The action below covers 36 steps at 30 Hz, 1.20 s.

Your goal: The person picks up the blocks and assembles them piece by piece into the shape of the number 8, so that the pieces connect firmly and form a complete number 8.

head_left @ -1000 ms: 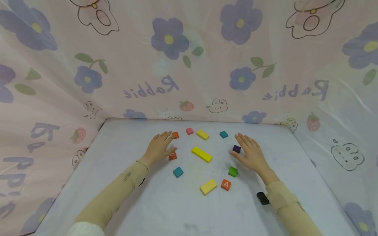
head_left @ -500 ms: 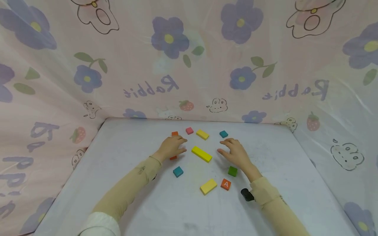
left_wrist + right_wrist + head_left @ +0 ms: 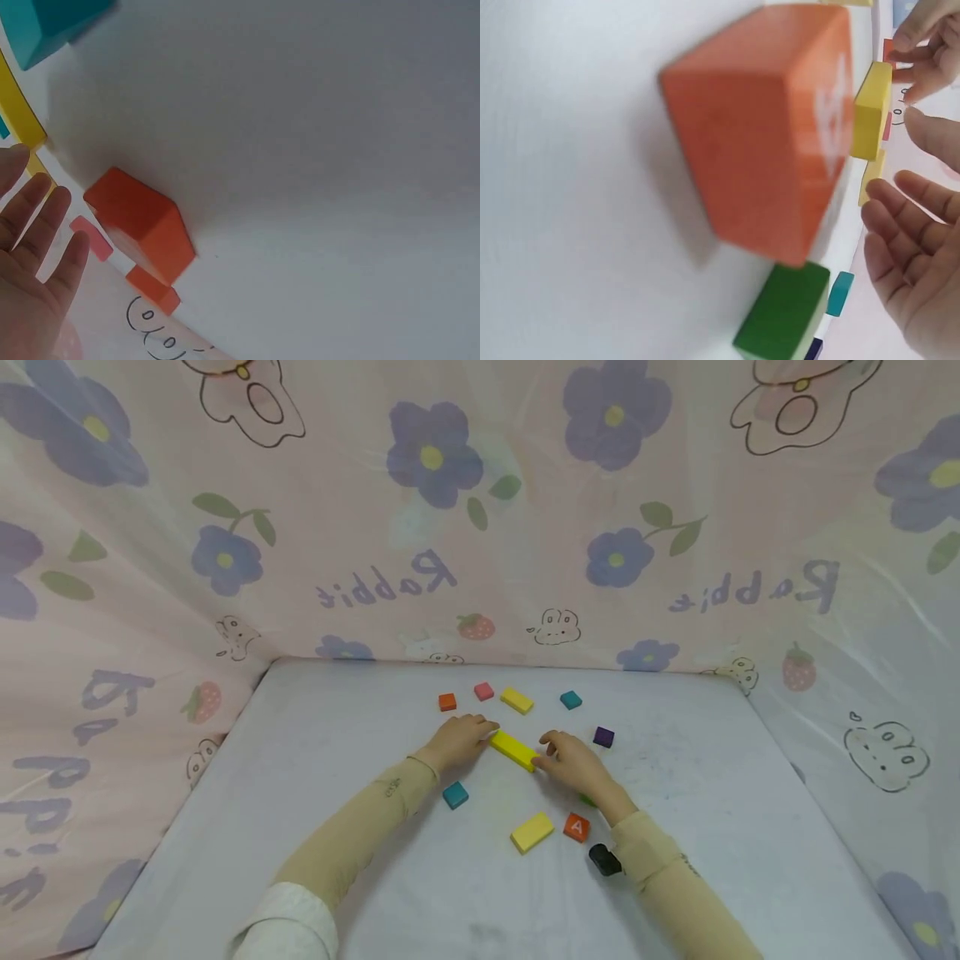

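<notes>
A long yellow block (image 3: pixel 513 750) lies slanted in the middle of the table. My left hand (image 3: pixel 459 742) reaches its far left end, fingertips right at the edge. At the near right end is my right hand (image 3: pixel 577 767), thumb tip close against the block. In the right wrist view the fingers (image 3: pixel 889 225) are spread and slightly bent beside the yellow block (image 3: pixel 872 112). The left wrist view shows loosely extended fingers (image 3: pixel 56 217) and an orange block (image 3: pixel 142 221), which the left hand hides in the head view. A green block (image 3: pixel 588 800) is mostly covered by my right hand.
Along the back lie orange (image 3: pixel 447 702), pink (image 3: pixel 483 692), yellow (image 3: pixel 517 700) and teal (image 3: pixel 572 700) blocks. A purple block (image 3: pixel 603 737) sits to the right. Nearer are a teal block (image 3: pixel 455 795), a yellow block (image 3: pixel 532 832) and an orange block lettered A (image 3: pixel 577 827). Patterned curtains surround the table.
Both hands have moved inward from the sides to the ends of the long yellow block. The purple block is uncovered again, while the green one became mostly hidden. The blocks stay put.
</notes>
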Available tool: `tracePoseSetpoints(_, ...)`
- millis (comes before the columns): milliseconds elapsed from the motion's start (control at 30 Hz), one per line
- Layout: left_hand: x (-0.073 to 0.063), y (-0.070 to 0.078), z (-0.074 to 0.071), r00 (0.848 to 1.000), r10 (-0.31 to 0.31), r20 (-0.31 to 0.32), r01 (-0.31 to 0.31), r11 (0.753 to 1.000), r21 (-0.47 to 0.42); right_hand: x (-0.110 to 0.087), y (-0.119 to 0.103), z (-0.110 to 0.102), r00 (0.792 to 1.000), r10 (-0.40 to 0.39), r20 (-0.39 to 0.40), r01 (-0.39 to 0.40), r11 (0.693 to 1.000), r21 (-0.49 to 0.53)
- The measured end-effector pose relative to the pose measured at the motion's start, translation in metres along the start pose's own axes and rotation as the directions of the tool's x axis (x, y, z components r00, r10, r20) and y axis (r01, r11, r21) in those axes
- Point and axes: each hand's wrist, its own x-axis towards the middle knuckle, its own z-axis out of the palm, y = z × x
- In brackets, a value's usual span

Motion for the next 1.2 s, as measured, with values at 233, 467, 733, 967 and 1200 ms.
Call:
tracePoseSetpoints(233,0.011,0.007,0.007,1.000,0.006,0.011,-0.006,0.999,0.044,0.000,-0.004,0.006,0.999,0.047,0.020,-0.048,0.999,0.020)
tracePoseSetpoints(467,0.013,0.009,0.012,0.999,-0.019,0.032,0.018,0.999,0.049,-0.002,-0.005,0.011,0.998,0.052,0.028,-0.053,0.998,0.018)
tracePoseSetpoints(733,0.017,0.008,0.007,0.999,-0.024,0.049,0.024,1.000,0.003,-0.003,-0.009,0.009,0.997,0.072,0.001,-0.072,0.997,0.007)
tracePoseSetpoints(967,0.018,0.009,0.008,0.999,-0.019,0.034,0.019,1.000,-0.008,-0.001,-0.006,0.009,0.998,0.068,-0.017,-0.069,0.997,-0.046)
tracePoseSetpoints(1200,0.019,0.013,0.009,1.000,-0.014,-0.002,0.014,1.000,0.012,0.003,-0.005,0.005,0.999,0.043,-0.019,-0.045,0.995,-0.085)
